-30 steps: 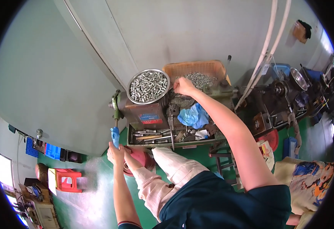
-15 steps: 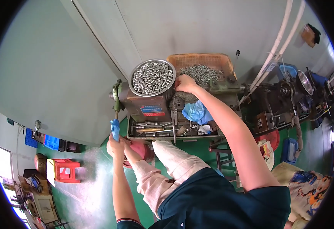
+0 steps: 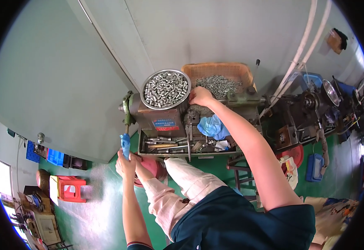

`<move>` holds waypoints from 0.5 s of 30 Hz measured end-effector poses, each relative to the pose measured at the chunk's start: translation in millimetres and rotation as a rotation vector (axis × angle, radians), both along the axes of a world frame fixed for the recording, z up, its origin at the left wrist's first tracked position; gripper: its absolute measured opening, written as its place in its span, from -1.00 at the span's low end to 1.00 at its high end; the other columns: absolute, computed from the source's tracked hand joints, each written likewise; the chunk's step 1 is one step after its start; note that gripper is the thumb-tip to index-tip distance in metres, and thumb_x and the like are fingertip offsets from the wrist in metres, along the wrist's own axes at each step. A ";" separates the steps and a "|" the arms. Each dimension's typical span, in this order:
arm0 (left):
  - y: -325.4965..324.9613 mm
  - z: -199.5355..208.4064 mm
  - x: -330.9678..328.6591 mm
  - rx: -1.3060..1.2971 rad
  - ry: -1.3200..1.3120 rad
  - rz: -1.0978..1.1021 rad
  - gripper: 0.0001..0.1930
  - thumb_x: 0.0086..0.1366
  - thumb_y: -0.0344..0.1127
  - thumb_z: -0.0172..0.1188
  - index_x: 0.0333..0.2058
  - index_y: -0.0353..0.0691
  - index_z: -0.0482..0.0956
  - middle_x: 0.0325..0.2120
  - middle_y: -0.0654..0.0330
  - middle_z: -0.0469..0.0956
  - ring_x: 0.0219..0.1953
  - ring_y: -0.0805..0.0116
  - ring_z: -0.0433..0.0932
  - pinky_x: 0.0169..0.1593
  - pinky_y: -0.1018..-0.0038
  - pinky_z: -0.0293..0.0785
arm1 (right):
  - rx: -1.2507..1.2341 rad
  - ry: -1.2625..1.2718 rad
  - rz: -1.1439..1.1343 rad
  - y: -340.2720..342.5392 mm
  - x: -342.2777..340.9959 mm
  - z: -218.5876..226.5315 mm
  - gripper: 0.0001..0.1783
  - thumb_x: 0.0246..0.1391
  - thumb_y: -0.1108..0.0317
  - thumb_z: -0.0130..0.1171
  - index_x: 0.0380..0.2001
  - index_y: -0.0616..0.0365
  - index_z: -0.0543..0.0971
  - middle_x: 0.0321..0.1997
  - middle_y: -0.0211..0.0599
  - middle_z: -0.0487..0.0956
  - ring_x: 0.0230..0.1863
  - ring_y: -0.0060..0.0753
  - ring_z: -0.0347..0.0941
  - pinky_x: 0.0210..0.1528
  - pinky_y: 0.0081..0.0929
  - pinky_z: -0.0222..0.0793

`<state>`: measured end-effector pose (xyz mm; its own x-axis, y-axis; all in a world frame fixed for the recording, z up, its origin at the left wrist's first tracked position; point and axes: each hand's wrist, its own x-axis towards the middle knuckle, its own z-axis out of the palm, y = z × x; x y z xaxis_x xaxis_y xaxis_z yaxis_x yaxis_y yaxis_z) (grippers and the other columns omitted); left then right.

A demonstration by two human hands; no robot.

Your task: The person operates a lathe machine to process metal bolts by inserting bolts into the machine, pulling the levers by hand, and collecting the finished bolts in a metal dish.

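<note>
My left hand [image 3: 125,165] is wrapped round the blue-covered handle [image 3: 125,145] of a lever [image 3: 127,112] on the left end of a small bench lathe [image 3: 157,119]. At the lathe's middle, just right of a round metal bowl [image 3: 161,108], my right hand [image 3: 201,96] has its fingers pinched together. What they hold, if anything, is hidden. Heaped in the bowl are many short shiny metal parts [image 3: 166,88]. Behind my right hand, an orange basket [image 3: 198,71] holds similar small metal pieces [image 3: 219,84]. A crumpled blue cloth [image 3: 211,126] lies below my right wrist.
Loose tools [image 3: 165,140] fill the tray under the lathe. A red bucket [image 3: 150,166] stands beneath it, near my legs. Another machine [image 3: 304,110] sits to the right, with white pipes [image 3: 298,54] running up the wall. A red stool [image 3: 73,188] is at left.
The whole scene sits slightly lower as the view tilts. Both hands keep the same places on the lathe.
</note>
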<state>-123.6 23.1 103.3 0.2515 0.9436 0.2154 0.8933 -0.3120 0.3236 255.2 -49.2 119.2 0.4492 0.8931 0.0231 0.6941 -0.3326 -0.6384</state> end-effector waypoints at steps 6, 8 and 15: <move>-12.8 -18.7 -4.3 0.110 -0.001 0.081 -0.58 0.08 -0.03 -0.05 -0.14 -0.15 0.25 -0.43 0.03 0.45 -0.49 0.00 0.45 -0.51 0.18 0.34 | -0.028 -0.119 -0.054 -3.1 1.4 -5.0 -0.77 -0.50 0.24 0.16 -0.60 0.00 0.57 -0.53 -0.23 0.51 -0.41 -0.22 0.45 -0.36 -0.36 0.36; -4.8 -23.8 -17.5 0.114 0.056 0.090 -0.60 0.10 -0.05 -0.07 -0.16 -0.16 0.23 -0.43 0.03 0.44 -0.50 0.00 0.45 -0.52 0.19 0.33 | -0.025 -0.058 -0.037 2.7 -8.1 -2.6 -0.78 -0.50 0.27 0.14 -0.59 -0.01 0.57 -0.52 -0.22 0.52 -0.41 -0.21 0.46 -0.35 -0.35 0.36; 43.9 -30.7 -48.6 0.345 0.236 -0.034 -0.68 0.18 -0.11 -0.16 -0.24 -0.23 0.16 -0.51 -0.02 0.37 -0.52 0.00 0.41 -0.56 0.21 0.30 | 0.084 -0.080 -0.014 2.5 -7.8 -5.3 -0.80 -0.50 0.22 0.15 -0.64 -0.01 0.57 -0.58 -0.26 0.51 -0.47 -0.22 0.45 -0.40 -0.38 0.34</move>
